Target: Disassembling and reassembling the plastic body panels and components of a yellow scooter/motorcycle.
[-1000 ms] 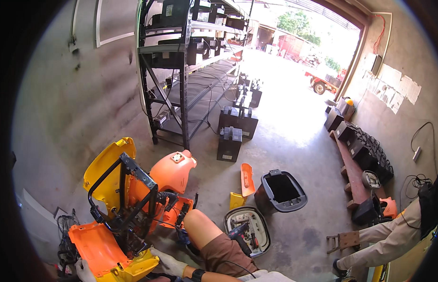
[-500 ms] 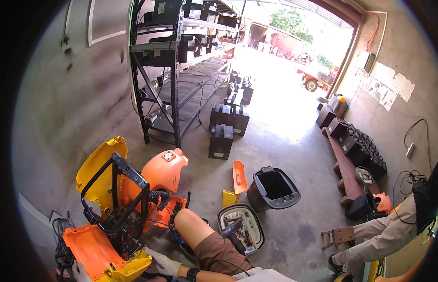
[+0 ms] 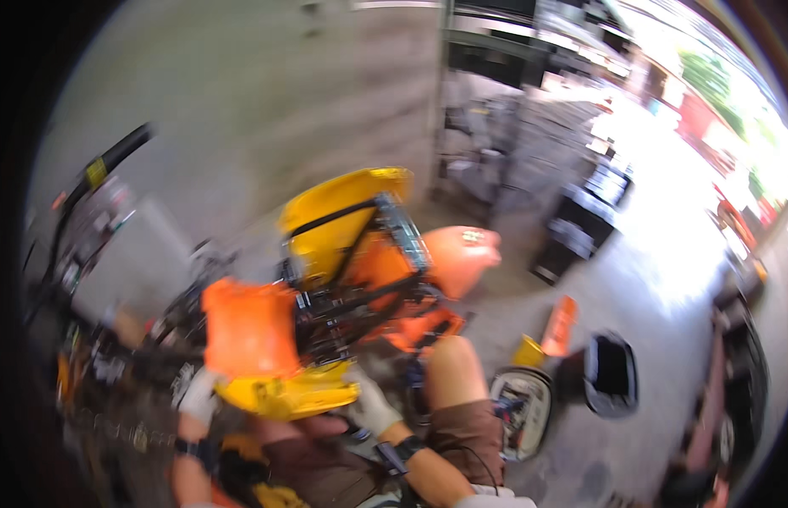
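A vehicle with a black tube frame (image 3: 398, 229) and orange and yellow plastic body parts stands before me. At its near end a yellow plastic panel (image 3: 284, 394) lies against an orange plastic panel (image 3: 250, 330). My left hand (image 3: 199, 398), in a pale glove, is closed at the yellow panel's left end. At its right end is my right hand (image 3: 374, 406), also gloved, its fingers closed round the edge and partly hidden. Motion blur softens both hands. A larger yellow panel (image 3: 326, 203) and a rounded orange cover (image 3: 463, 258) sit at the vehicle's far end.
Right of my knee lies a pale tray (image 3: 542, 402) with tools, near a dark bin (image 3: 612, 372) and a loose orange piece (image 3: 560, 325). Black battery-like boxes (image 3: 572, 233) stand by a metal shelf (image 3: 495, 59). Clutter surrounds a grey box (image 3: 132, 262) at left.
My view has swung left, so the vehicle sits further right and the cluttered left side shows. Both hands are still at the yellow panel's ends; my left hand now shows more fully.
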Tool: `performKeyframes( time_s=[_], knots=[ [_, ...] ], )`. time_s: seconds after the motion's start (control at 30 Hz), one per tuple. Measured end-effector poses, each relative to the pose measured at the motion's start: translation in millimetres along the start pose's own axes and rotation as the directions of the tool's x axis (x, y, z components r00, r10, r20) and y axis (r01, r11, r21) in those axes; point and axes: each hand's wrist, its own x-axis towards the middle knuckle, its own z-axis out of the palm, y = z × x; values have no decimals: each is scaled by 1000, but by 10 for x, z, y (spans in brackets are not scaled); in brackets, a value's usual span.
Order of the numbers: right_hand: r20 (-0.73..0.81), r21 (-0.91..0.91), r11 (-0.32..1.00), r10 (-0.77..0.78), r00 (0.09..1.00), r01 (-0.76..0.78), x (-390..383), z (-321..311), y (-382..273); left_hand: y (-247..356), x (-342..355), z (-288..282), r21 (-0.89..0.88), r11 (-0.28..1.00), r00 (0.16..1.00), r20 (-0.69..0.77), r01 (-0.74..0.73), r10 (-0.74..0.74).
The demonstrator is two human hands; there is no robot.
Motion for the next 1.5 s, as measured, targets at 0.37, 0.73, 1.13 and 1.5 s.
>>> performKeyframes(
  time_s=[0.37, 0.73, 1.13, 1.5],
  knots=[
    [34, 15, 1000, 9, 999, -9, -229, 285, 147, 97, -546, -123, -182, 978, 979, -158, 100, -130],
    [-4, -282, 947, 159, 987, -153, -515, 457, 211, 471, -1167, -108, -92, 971, 958, -209, -222, 199],
    [160, -543, 839, 162, 974, -50, -562, 840, 514, 822, -1727, -302, 114, 911, 840, -356, -396, 409],
    [78, -385, 915, -97, 992, 119, -476, 933, 127, 795, -2010, -412, 172, 793, 683, -423, -585, 595]
  ],
)
